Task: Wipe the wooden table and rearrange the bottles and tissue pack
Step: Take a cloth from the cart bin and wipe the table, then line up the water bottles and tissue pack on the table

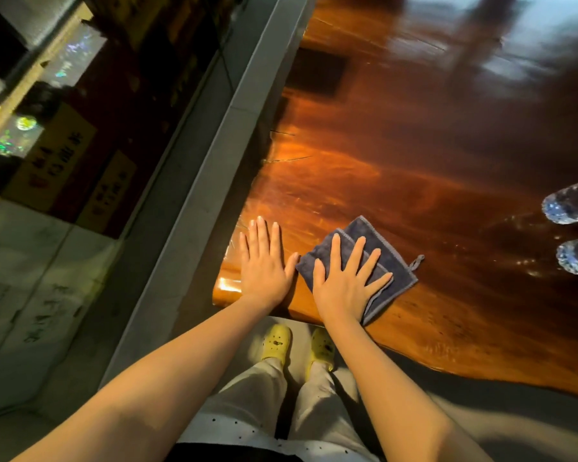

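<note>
Yellow clogs (277, 341) on grey floor (531, 425)

The right hand (344, 283) lies flat, fingers spread, on a folded dark blue cloth (399, 261) by the near edge of the wooden surface (414, 145). The left hand (264, 263) lies flat on bare wood just beside the cloth, at the near left corner. Two clear bottles (569, 206) show far right.

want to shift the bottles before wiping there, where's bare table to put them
Widest bare wooden table lies beyond the blue cloth, between the dark rectangle far left and the clear bottles at the right edge. Another strip runs along the near edge right of the cloth. Crowded: the near-left corner, with the left hand flat and right hand on the cloth.
</note>
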Demonstrator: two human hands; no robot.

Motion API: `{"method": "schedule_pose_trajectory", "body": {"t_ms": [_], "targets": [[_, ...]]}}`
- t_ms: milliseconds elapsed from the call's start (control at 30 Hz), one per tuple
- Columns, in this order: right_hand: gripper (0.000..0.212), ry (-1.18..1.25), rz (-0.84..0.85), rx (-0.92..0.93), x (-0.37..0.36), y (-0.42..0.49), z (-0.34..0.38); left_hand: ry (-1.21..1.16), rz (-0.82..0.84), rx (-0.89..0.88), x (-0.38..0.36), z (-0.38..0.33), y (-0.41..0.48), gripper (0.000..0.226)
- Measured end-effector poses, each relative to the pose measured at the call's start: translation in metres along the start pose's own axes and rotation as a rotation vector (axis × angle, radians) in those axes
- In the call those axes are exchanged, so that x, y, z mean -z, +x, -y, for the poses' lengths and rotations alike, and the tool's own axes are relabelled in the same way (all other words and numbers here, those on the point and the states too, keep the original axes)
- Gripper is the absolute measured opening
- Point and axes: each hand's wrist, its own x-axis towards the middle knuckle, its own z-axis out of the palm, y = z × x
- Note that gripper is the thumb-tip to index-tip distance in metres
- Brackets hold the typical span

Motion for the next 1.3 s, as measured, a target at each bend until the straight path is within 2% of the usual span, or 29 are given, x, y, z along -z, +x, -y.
{"method": "schedule_pose_trajectory", "body": {"t_ms": [200,433,633,833,967,1067,1167,1300], "targets": [[0.064,-0.019,0.015,0.095,-0.006,0.003,0.042,-0.081,-0.044,-0.084,-0.004,0.023,-0.002,0.055],[0.064,-0.051,0.048,0.147,0.001,0.003,0.052,-0.202,0.001,-0.128,-0.002,0.038,0.000,0.053],[0.065,-0.009,0.193,0.152,0.023,0.003,0.052,-0.170,0.053,-0.162,0.031,0.034,0.016,0.042],[0.050,0.230,0.384,0.152,0.054,0.022,0.029,-0.114,0.316,-0.134,0.082,-0.004,0.046,0.028],[0.041,0.513,0.436,0.097,0.077,0.032,0.003,0.001,0.350,-0.241,0.097,-0.053,0.052,0.034],[0.037,0.732,0.318,-0.054,0.101,0.041,-0.033,-0.006,0.363,-0.324,0.105,-0.097,0.056,0.036],[0.035,0.830,0.136,-0.170,0.124,0.051,-0.085,-0.046,0.359,-0.404,0.113,-0.145,0.061,0.049],[0.034,0.910,-0.149,-0.369,0.152,0.061,-0.160,-0.240,0.373,-0.526,0.115,-0.214,0.062,0.068]]}}
